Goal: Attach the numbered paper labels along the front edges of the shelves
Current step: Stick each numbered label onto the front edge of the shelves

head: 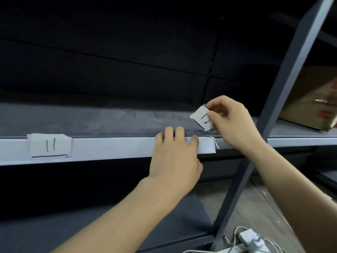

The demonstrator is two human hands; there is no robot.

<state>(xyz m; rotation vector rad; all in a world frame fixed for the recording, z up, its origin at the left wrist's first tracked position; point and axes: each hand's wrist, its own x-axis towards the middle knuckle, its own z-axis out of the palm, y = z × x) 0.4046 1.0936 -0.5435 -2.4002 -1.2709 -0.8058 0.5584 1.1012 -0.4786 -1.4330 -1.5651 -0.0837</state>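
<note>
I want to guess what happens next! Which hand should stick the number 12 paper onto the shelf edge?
The right hand: it pinches the 12 label just above the shelf edge. The left hand only rests on that edge, holding nothing.

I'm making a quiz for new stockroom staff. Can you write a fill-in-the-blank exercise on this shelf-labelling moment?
1. The label already stuck on the shelf edge reads ____.
2. The right hand pinches a second label marked ____.
3. The left hand rests on the shelf edge and holds ____.
Missing words: 11; 12; nothing.
</note>
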